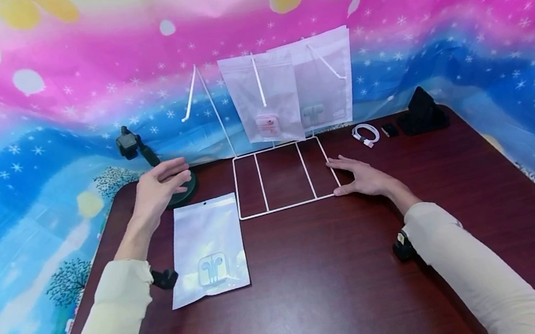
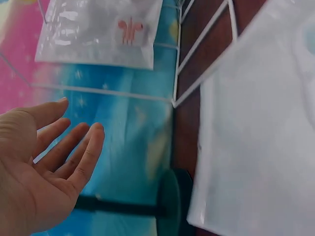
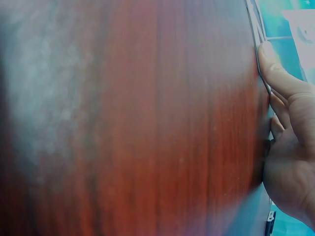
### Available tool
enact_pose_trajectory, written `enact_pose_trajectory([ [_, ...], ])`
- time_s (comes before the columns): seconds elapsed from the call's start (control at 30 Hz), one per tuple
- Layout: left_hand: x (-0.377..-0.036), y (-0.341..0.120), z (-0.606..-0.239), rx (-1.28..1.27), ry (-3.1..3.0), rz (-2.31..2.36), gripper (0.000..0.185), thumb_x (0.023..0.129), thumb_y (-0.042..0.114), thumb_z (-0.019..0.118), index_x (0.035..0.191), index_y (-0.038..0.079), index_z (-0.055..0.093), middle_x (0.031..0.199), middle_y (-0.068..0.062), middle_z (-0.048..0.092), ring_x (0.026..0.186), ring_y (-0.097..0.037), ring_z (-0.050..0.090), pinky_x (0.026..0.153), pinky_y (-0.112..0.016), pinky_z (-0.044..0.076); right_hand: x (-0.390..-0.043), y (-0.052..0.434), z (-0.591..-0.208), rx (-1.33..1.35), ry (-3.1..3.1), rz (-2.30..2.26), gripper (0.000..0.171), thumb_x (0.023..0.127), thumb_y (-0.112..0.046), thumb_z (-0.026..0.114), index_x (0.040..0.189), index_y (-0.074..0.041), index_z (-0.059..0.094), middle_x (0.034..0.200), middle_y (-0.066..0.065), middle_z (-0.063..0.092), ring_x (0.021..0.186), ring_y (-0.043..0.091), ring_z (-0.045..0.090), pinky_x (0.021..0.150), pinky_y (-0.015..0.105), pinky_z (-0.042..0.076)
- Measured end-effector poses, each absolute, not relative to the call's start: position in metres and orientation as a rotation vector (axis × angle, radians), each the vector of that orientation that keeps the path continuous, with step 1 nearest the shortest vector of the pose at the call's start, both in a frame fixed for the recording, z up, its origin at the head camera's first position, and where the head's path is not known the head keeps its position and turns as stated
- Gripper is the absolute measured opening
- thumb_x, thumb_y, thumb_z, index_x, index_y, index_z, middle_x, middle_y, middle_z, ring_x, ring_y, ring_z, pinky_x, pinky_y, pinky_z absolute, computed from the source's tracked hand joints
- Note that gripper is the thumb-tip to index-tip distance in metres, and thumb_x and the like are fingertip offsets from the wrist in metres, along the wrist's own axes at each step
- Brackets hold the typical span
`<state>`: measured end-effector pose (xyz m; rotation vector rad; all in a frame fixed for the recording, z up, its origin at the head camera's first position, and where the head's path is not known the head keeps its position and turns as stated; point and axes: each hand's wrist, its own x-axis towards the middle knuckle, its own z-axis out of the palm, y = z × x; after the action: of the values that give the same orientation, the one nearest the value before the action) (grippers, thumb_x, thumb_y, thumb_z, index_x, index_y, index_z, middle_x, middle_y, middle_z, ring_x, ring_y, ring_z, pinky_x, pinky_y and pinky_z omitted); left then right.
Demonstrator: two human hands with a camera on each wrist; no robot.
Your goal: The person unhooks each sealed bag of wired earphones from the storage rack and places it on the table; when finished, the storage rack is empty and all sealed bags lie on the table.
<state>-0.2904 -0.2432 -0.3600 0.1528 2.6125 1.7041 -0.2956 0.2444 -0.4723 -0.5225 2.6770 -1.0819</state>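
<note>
On the dark red bench (image 1: 320, 299), nearest, one clear pouch of white earbuds (image 1: 207, 250) lies flat. Above it the left hand (image 1: 158, 190) hovers with fingers spread, holding nothing. The right hand (image 1: 363, 177) lies flat against a white wire rack (image 1: 282, 179). Two more pouches (image 1: 287, 91) hang behind; no writing is legible.

Two bare hands, cream sleeves, a small black device at each wrist.

The left hand (image 1: 158, 189) and right hand (image 1: 361, 177) were uncovered, with no rings or gloves in view. Both arms wore long, plain, pale cream sleeves (image 1: 109, 326) of soft-looking cloth that ended at the wrists. A small black camera unit (image 1: 165, 278) sat under the left cuff, and another black unit (image 1: 402, 246) under the right cuff.
</note>
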Motion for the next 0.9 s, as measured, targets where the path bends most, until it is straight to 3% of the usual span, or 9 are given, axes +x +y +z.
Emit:
enact_pose_trajectory([
  [0.27,-0.304,-0.202,-0.337,0.289,2.596,1.785,0.052,0.100,0.036,0.069,0.148,0.018,0.059,0.145,-0.009,0.061,0.123,-0.027,0.064,0.098,-0.039,0.056,-0.296,0.245,-0.473,-0.503,2.668,-1.080,0.084,0.093,-0.031,0.080,0.163,-0.013,0.035,0.172,0.015,0.020,0.160,0.037,0.007,0.123,0.065,0.013],
  [0.37,-0.312,-0.187,-0.329,0.339,2.620,1.788,0.053,0.099,0.038,0.071,0.147,0.017,0.060,0.145,-0.009,0.061,0.124,-0.028,0.064,0.101,-0.044,0.054,-0.297,0.245,-0.474,-0.487,2.670,-1.090,0.084,0.093,-0.030,0.080,0.163,-0.013,0.036,0.172,0.016,0.019,0.159,0.037,0.007,0.123,0.065,0.013],
  [0.67,-0.331,-0.157,-0.313,0.337,2.644,1.847,0.055,0.096,0.040,0.074,0.145,0.016,0.062,0.142,-0.008,0.064,0.122,-0.024,0.066,0.098,-0.038,0.056,-0.298,0.242,-0.475,-0.498,2.661,-1.096,0.084,0.093,-0.030,0.080,0.162,-0.012,0.036,0.172,0.015,0.020,0.159,0.037,0.007,0.122,0.067,0.011],
  [0.9,-0.346,-0.138,-0.303,0.409,2.561,1.939,0.058,0.095,0.034,0.078,0.148,0.016,0.059,0.148,-0.011,0.060,0.132,-0.022,0.059,0.113,-0.043,0.045,-0.297,0.244,-0.473,-0.487,2.670,-1.107,0.083,0.093,-0.026,0.080,0.162,-0.011,0.037,0.172,0.016,0.019,0.159,0.037,0.008,0.123,0.065,0.011],
])
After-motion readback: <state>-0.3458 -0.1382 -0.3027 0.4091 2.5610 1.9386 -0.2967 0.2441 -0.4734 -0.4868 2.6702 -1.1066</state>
